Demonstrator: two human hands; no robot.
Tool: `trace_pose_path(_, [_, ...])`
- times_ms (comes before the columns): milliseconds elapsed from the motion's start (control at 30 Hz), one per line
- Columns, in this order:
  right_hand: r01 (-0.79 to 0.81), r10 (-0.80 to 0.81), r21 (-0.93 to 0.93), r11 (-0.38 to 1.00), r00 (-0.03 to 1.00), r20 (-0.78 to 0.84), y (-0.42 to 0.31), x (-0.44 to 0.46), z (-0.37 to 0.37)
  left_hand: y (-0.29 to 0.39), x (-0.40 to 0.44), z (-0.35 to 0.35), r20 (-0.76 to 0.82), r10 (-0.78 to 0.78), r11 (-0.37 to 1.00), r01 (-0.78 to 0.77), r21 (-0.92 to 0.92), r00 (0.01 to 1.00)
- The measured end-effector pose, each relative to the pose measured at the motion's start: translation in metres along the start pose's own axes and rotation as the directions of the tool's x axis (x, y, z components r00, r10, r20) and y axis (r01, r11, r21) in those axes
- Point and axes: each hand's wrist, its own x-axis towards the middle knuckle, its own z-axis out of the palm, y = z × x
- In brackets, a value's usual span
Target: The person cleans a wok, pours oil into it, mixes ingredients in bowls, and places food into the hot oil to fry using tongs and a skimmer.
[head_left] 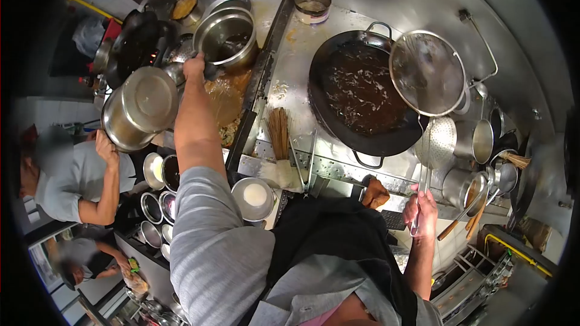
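My right hand is closed round the long handle of a wire-mesh skimmer. The skimmer's round mesh is tilted up over the right rim of a wide black wok, which holds dark brown liquid with pale foam. Stretched far to the left, my left hand is closed beside the near-left rim of a deep steel pot. What its fingers grip is hidden. Just below it, a co-worker's hand holds a large steel pot, tipped with its base towards me.
A bamboo brush and tongs lie left of the wok. An open tin stands behind. Perforated ladles and steel pots crowd the right. A bowl sits near my left elbow. Another person works at lower left.
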Motion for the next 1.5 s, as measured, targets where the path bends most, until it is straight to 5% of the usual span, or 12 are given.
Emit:
trace_pose_path(67, [-0.027, 0.029, -0.053, 0.998, 0.999, 0.033, 0.000, 0.010, 0.026, 0.007, -0.020, -0.004, 0.068, -0.076, 0.936, 0.095, -0.339, 0.995])
trace_pose_path(167, [-0.058, 0.079, -0.144, 0.988, 0.987, 0.142, 0.018, 0.046, 0.075, -0.018, -0.016, 0.017, 0.135, -0.153, 0.452, 0.191, -0.871, 0.979])
trace_pose_path(267, [-0.102, 0.179, -0.236, 0.966, 0.925, 0.336, 0.032, 0.081, 0.156, -0.012, -0.071, 0.005, -0.349, -0.302, 0.745, -0.009, -0.667, 0.887])
trace_pose_path(300, [-0.154, 0.233, -0.228, 0.961, 0.896, 0.377, 0.045, 0.095, 0.177, -0.011, -0.095, -0.004, -0.500, -0.129, 0.855, -0.160, -0.494, 0.857])
trace_pose_path(533, [-0.250, 0.329, -0.213, 0.944, 0.718, 0.614, 0.126, 0.163, 0.328, -0.024, -0.325, -0.096, -0.427, 0.018, 0.571, -0.360, -0.738, 0.904])
trace_pose_path(733, [-0.298, 0.448, -0.339, 0.893, 0.666, 0.596, 0.168, 0.207, 0.354, -0.108, -0.489, -0.142, -0.095, 0.002, 0.286, -0.092, -0.954, 0.995])
trace_pose_path(933, [-0.129, 0.264, -0.265, 0.956, 0.774, 0.575, 0.158, 0.136, 0.261, -0.185, -0.632, -0.174, 0.427, 0.092, -0.377, 0.428, -0.821, 0.900])
trace_pose_path(1067, [0.009, 0.208, -0.331, 0.944, 0.761, 0.614, 0.161, 0.057, 0.156, -0.231, -0.715, -0.153, 0.194, 0.162, -0.198, 0.225, -0.954, 0.968])
trace_pose_path(1200, [0.000, 0.340, -0.428, 0.904, 0.607, 0.718, 0.206, 0.017, 0.030, -0.281, -0.783, -0.126, 0.248, -0.108, -0.167, 0.228, -0.959, 0.963])
trace_pose_path(1333, [0.090, 0.651, -0.813, 0.575, 0.553, 0.521, 0.270, 0.004, -0.105, -0.388, -0.850, -0.065, 0.380, -0.493, -0.318, 0.245, -0.916, 0.783])
trace_pose_path(1367, [0.333, 0.596, -0.748, 0.574, 0.457, 0.661, 0.269, -0.012, -0.115, -0.411, -0.862, -0.054, 0.369, -0.575, -0.313, 0.221, -0.924, 0.730])
trace_pose_path(1500, [0.390, 0.695, -0.739, 0.549, 0.278, 0.663, 0.289, 0.026, -0.179, -0.541, -0.891, -0.027, 0.252, -0.761, -0.302, 0.017, -0.953, 0.598])
